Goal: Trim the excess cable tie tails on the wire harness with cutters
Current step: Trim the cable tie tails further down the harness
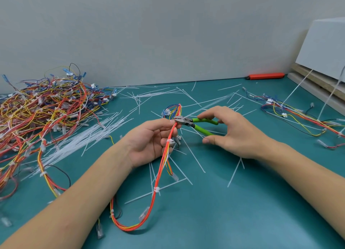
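Your left hand [149, 140] grips the wire harness [164, 159] above the teal desk [224, 211], its orange and yellow wires looping down toward you. Your right hand [225, 133] holds the green-handled cutters [194, 124], handles spread, the head against the harness at a cable tie just above your left fingers. A blurred cable tie tail [209, 105] slants up to the right from there. Cut tails [186, 99] litter the desk.

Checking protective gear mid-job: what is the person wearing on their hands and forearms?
Nothing shows on either. The left hand and right hand are bare: no gloves, rings, watch or bands. Both forearms are uncovered to the frame edge, with no sleeve in view.
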Available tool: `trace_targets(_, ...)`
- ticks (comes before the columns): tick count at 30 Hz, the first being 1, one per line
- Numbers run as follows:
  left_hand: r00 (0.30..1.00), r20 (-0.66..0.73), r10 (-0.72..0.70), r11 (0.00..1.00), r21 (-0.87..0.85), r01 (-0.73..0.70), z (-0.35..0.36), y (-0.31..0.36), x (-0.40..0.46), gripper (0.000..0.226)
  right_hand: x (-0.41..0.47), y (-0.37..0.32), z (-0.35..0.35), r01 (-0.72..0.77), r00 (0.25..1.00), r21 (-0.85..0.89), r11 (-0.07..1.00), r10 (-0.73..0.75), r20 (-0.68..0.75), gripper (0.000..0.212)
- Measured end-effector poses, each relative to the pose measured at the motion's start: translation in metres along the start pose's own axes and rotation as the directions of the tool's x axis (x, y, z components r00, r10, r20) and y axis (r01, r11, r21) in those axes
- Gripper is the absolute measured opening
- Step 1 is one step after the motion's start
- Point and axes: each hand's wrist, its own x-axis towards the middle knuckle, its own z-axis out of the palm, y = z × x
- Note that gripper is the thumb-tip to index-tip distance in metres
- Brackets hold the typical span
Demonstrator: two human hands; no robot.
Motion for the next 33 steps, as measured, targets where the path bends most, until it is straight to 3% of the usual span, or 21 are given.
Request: trace_targets(33, 0.994, -0.049, 0.1, 0.995, -0.006, -0.101, 0.004, -0.004, 0.003, 0.01, -0.005, -0.013, 0.001, -0.058, 0.998, 0.008, 0.998, 0.058, -0.012, 0.047)
